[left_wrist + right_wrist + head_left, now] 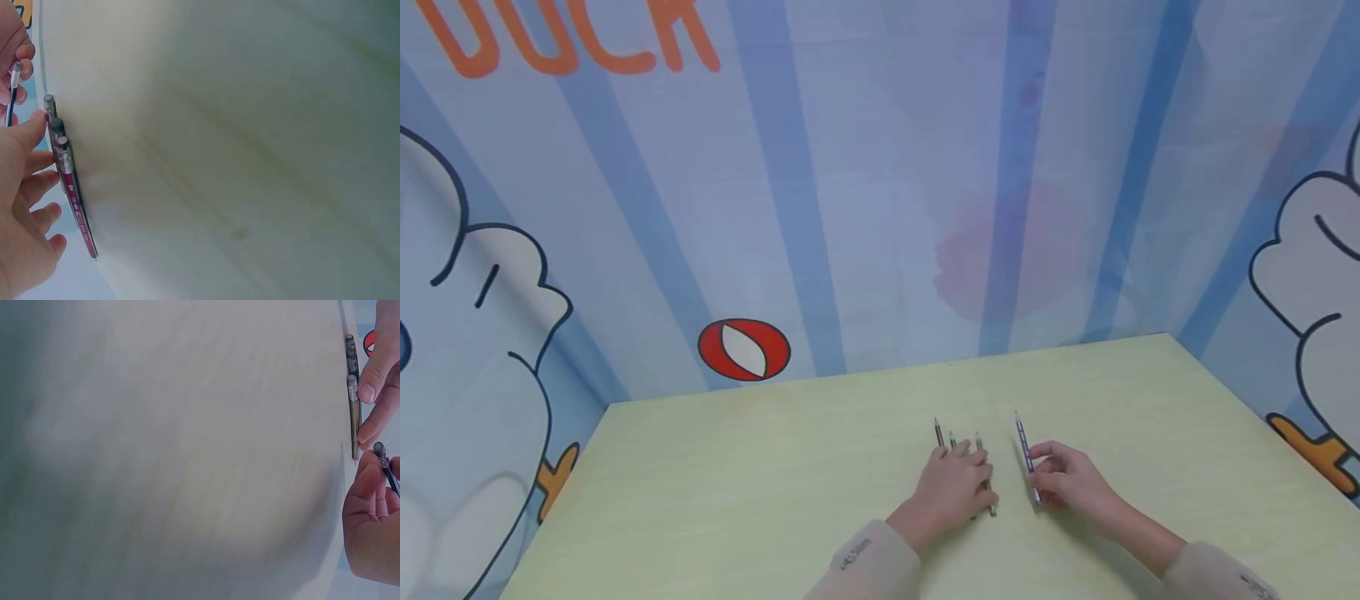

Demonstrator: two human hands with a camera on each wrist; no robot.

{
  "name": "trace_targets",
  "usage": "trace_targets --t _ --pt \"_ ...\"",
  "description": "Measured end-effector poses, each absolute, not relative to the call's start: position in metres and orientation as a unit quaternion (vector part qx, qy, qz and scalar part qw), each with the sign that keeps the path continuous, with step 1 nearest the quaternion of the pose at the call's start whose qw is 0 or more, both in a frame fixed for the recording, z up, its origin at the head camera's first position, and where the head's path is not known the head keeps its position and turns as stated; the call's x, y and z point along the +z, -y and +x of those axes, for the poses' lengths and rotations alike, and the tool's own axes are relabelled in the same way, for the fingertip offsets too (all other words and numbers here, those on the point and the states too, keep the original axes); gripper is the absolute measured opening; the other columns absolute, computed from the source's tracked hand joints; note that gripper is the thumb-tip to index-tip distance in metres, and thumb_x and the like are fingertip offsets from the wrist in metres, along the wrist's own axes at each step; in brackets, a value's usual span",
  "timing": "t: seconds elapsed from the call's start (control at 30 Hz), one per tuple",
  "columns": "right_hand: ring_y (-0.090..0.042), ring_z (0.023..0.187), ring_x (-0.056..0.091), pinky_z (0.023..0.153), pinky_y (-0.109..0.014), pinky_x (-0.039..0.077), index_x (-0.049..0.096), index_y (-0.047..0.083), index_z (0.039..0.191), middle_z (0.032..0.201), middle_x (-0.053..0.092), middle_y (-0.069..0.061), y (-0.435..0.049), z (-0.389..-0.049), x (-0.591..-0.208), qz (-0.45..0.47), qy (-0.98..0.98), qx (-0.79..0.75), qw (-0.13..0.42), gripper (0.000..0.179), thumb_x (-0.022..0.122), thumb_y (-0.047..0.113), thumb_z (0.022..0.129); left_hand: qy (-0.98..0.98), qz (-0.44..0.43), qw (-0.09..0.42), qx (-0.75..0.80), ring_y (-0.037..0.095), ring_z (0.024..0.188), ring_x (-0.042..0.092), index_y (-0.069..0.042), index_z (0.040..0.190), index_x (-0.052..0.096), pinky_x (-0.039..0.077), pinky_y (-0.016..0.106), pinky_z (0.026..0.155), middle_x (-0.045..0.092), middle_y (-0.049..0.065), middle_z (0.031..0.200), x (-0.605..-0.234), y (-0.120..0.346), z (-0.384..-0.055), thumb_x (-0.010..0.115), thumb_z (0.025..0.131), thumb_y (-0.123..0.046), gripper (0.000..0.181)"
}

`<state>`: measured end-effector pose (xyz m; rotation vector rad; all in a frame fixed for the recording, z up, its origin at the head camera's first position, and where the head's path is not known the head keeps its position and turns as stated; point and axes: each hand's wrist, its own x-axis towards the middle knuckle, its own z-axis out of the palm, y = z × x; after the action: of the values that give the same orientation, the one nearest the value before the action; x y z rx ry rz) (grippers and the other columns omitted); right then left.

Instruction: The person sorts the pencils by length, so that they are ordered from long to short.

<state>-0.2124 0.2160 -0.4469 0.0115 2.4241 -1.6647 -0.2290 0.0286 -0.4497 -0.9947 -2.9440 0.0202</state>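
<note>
My left hand (951, 487) rests over three pencils lying side by side on the table, its fingers spread across them. Beyond the fingertips show the points of a reddish pencil (938, 431), a dark green pencil (953, 438) and a tan pencil (979, 440). Their middles are partly hidden under the hand. In the left wrist view the maroon pencil (76, 206) shows white lettering and an eraser end. To the right, my right hand (1071, 482) pinches a purplish-blue pencil (1025, 446) between thumb and fingers, point away from me; its eraser end shows in the right wrist view.
The pale yellow-green table (737, 483) spreads around both hands. Behind it stands a blue striped backdrop (887, 208) with a red and white ball (745, 350) printed on it. Cartoon duck figures are printed on both side panels.
</note>
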Motion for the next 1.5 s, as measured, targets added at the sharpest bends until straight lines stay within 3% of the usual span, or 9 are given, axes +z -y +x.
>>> trace_targets --t 1.1,1.5 --pt "-0.012 0.055 0.053 0.048 -0.026 0.044 0.046 -0.011 0.114 0.07 0.059 -0.005 -0.193 -0.227 -0.449 -0.038 -0.834 -0.537 0.118 0.038 0.055 0.005 0.08 0.956 -0.29 0.015 -0.031 0.018 0.124 0.04 -0.027 0.113 0.058 0.033 0.037 0.097 0.049 -0.006 0.129 -0.449 -0.015 -0.227 0.048 0.084 -0.05 0.038" --pt "-0.013 0.045 0.049 0.043 -0.026 0.041 0.055 -0.006 0.108 0.062 0.056 -0.005 -0.177 -0.232 -0.448 -0.02 -0.884 -0.458 0.089 0.033 0.057 0.001 0.076 0.957 -0.287 0.023 -0.032 0.018 0.124 0.039 -0.027 0.113 0.058 0.034 0.036 0.095 0.05 -0.006 0.128 -0.45 -0.015 -0.225 0.049 0.083 -0.052 0.04"
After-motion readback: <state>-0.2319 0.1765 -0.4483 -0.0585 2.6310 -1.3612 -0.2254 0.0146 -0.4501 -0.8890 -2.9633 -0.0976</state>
